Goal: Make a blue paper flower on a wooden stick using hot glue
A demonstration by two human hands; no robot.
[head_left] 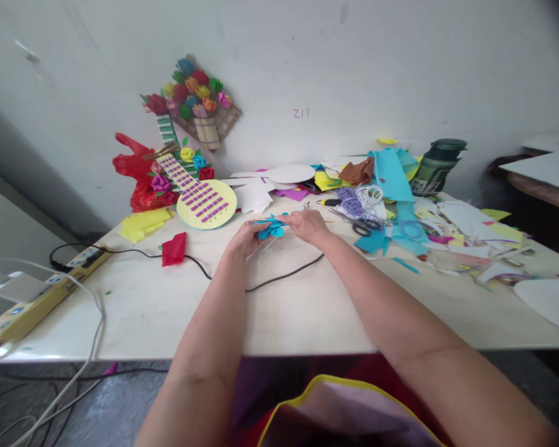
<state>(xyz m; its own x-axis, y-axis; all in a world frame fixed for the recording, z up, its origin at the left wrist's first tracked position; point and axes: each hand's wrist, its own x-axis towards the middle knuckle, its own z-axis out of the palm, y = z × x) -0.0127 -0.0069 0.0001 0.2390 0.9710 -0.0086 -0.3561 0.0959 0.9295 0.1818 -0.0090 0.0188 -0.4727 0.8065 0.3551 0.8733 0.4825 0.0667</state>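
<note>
Over the middle of the table, a bright blue crepe paper flower [274, 230] is held between my two hands. My left hand [246, 238] has its fingers closed on the flower's left side. From the right, my right hand [306, 226] pinches at the flower's other edge, with the fingers bent together. What lies between the right fingertips is too small to make out apart from the blue paper. A black cord [289, 273] runs across the tabletop below the hands. Just beyond the right hand lie scissors [366, 227] with dark handles.
A yellow paper guitar [207, 205] with purple strips leans at the left. Near it are a red paper piece [174, 249], yellow paper [144, 224] and a power strip [51, 288]. To the right sit purple yarn [350, 202], blue crepe paper [391, 174], paper scraps and a green bottle [438, 166].
</note>
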